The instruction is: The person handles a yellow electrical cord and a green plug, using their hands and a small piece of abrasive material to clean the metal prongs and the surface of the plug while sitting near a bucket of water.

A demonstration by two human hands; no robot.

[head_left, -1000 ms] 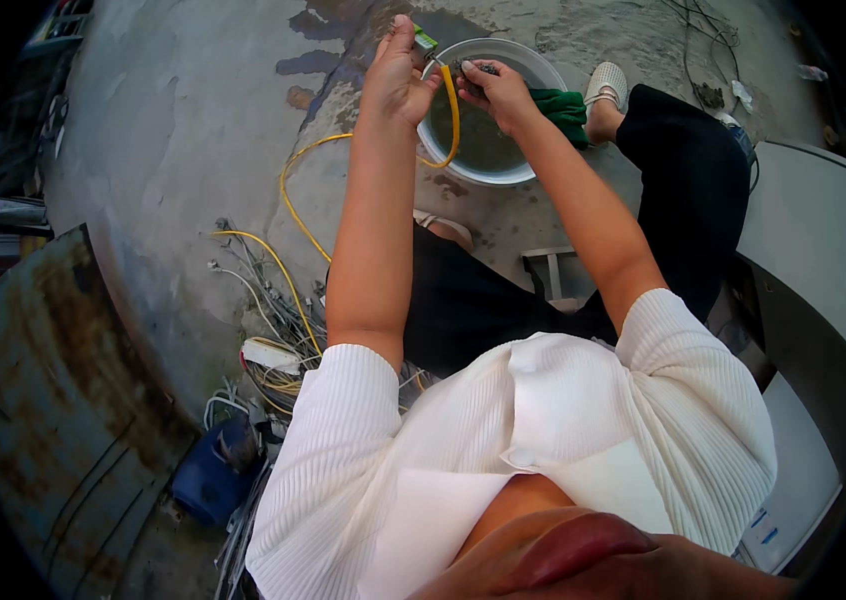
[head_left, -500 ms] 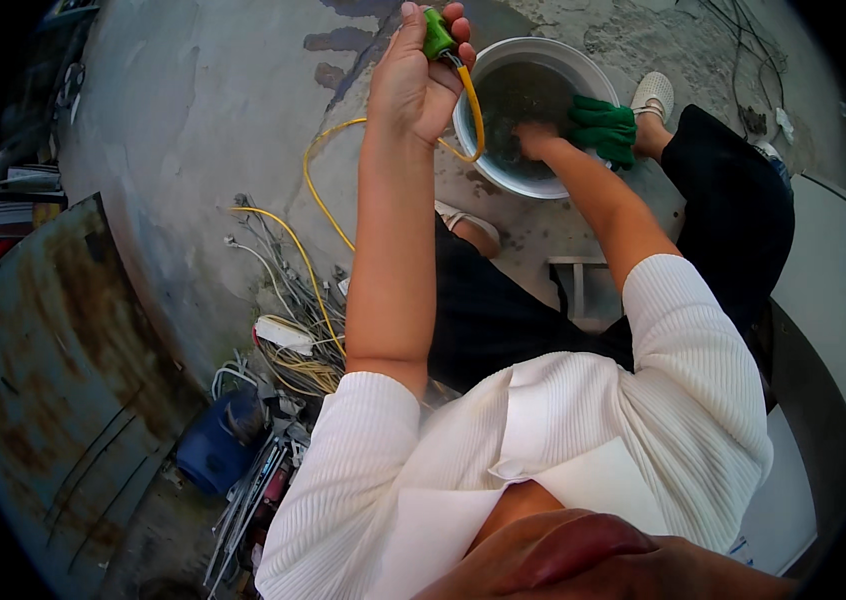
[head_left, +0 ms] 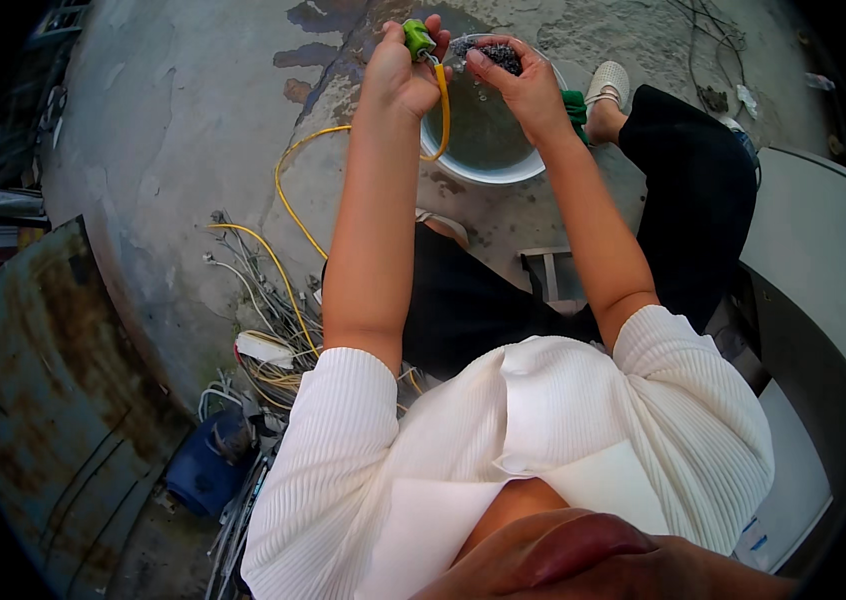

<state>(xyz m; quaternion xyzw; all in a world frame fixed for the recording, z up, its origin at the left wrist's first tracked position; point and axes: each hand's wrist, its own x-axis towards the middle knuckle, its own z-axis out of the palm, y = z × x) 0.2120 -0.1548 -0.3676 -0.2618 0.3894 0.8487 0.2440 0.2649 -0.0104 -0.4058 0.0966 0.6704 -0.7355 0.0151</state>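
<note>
My left hand [head_left: 403, 85] is closed around a green plug-like connector [head_left: 418, 38], its fingers wrapped about the sides. A yellow cable [head_left: 445, 112] runs out of the connector and loops down to the floor. Close beside it, my right hand [head_left: 533, 92] grips a dark grey steel wool scrubber [head_left: 495, 52], with drops of water falling below. Both hands are above the white bucket [head_left: 493, 177], which holds murky water. Green gloves [head_left: 575, 110] hang over the bucket's right rim, partly hidden by my right forearm.
Tangled cables [head_left: 278, 320] lie on the concrete at left, near a blue container [head_left: 211, 460]. A rusty metal sheet [head_left: 58, 390] stands further left. White panels [head_left: 813, 240] are at right. My feet in pale shoes [head_left: 608, 82] flank the bucket.
My right hand has come up out of the bucket water with the steel wool scrubber and is now next to the connector. The left hand still holds the connector.
</note>
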